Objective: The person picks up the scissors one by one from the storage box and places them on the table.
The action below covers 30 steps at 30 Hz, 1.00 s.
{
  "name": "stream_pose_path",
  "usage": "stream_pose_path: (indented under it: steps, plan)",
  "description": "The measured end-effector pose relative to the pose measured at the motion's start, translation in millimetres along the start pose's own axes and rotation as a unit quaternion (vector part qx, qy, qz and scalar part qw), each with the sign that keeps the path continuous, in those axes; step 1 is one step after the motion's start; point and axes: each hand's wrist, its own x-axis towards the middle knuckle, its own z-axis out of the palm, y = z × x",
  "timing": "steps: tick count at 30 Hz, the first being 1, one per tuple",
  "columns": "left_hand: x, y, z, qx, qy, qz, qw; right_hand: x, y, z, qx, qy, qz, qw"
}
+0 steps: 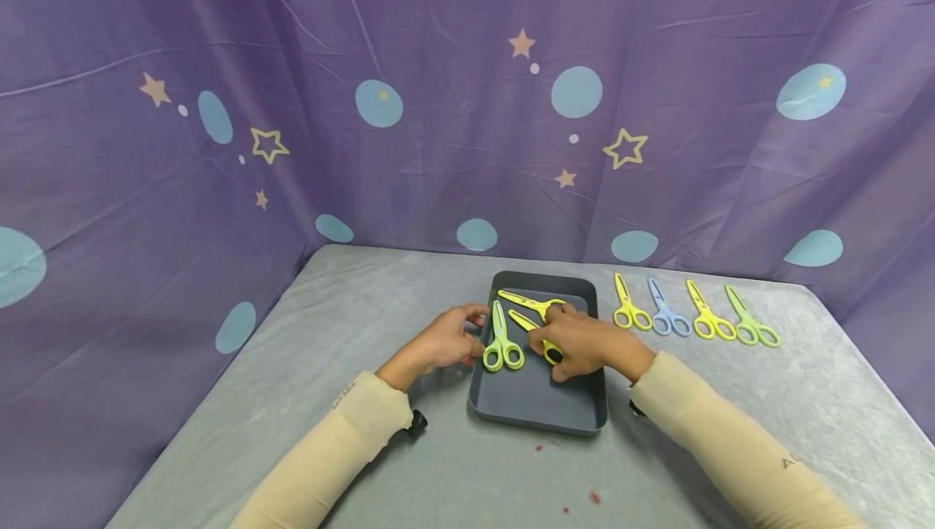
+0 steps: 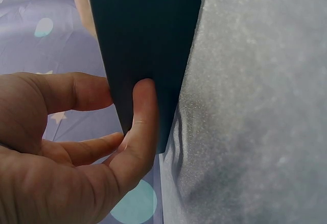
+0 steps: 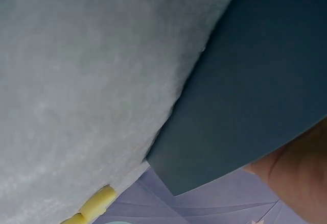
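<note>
A dark grey tray (image 1: 536,403) holds a pair of green scissors (image 1: 500,334) and two pairs of yellow scissors. My left hand (image 1: 449,338) is at the tray's left wall; in the left wrist view a finger (image 2: 145,101) presses the wall's outer face while others reach its rim, gripping it. Inside the tray, my right hand (image 1: 584,342) holds the lower yellow scissors (image 1: 523,320) by the handles, which its fingers partly cover. The upper yellow scissors (image 1: 519,299) lie just beyond, with their handles partly behind that hand. The right wrist view shows mainly the tray's outer wall (image 3: 230,96).
Right of the tray, a row on the grey table (image 1: 730,423) has yellow scissors (image 1: 623,290), blue scissors (image 1: 657,298), more yellow scissors (image 1: 699,299) and green scissors (image 1: 738,306). A purple curtain (image 1: 453,148) with stars and blue spots stands behind the table and along its sides.
</note>
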Motion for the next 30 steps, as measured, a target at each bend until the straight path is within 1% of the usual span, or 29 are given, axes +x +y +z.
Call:
stream_pose_path:
  steps: [4,10,14,21,26,30]
  plan:
    - [0.5,1.3,1.2,0.000,-0.001,-0.003,1.0000,-4,-1,1,-0.021,0.016,0.001,1.000]
    - [0.7,1.1,1.8,0.002,0.000,-0.001,1.0000,-11,-5,-4,-0.037,0.068,-0.008,0.997]
    - [0.7,1.7,1.3,0.003,0.003,-0.005,1.0000,-15,-7,-8,-0.048,0.101,-0.010,0.994]
    - [1.8,0.9,0.3,-0.008,0.002,-0.012,0.9999,-24,-9,-13,-0.063,0.129,0.011,0.990]
    - [0.8,2.1,0.0,-0.008,0.002,-0.013,0.9999,-34,-8,-16,-0.051,0.153,0.024,0.987]
    - [1.9,1.1,0.4,-0.001,0.001,-0.006,1.0000,-44,-5,-18,-0.048,0.171,0.036,0.984]
